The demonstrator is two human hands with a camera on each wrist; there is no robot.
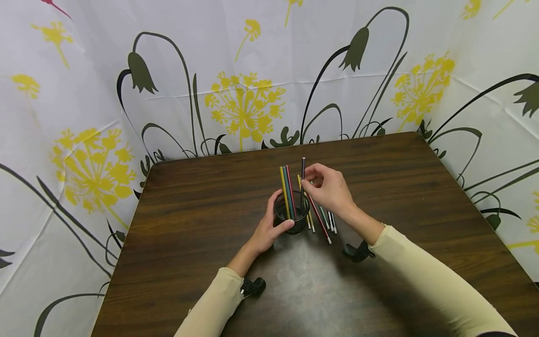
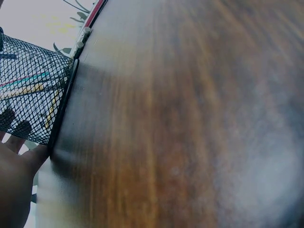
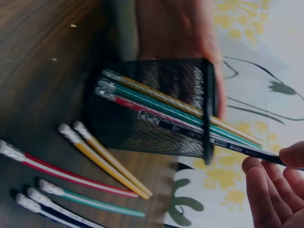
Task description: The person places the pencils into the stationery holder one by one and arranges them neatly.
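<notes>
My left hand (image 1: 265,230) grips a black mesh pencil cup (image 1: 300,228) that stands upright on the table, fingers and thumb around its sides. Inside lean a yellow pencil (image 3: 156,92), a green pencil (image 3: 147,102) and a red pencil (image 1: 292,199), eraser ends down. Above the rim, my right hand (image 1: 330,189) pinches a dark pencil (image 3: 237,147) near its upper end. That pencil's eraser end hangs inside the cup. The left wrist view catches the cup's mesh wall (image 2: 28,80) and part of the left hand at the left edge.
Loose pencils lie on the dark wooden table (image 1: 189,224) right of the cup: two yellow pencils (image 3: 102,159), a red pencil (image 3: 71,173), a green pencil (image 3: 95,200) and two dark pencils (image 3: 57,213). A flower-patterned cloth (image 1: 269,61) hangs behind the table.
</notes>
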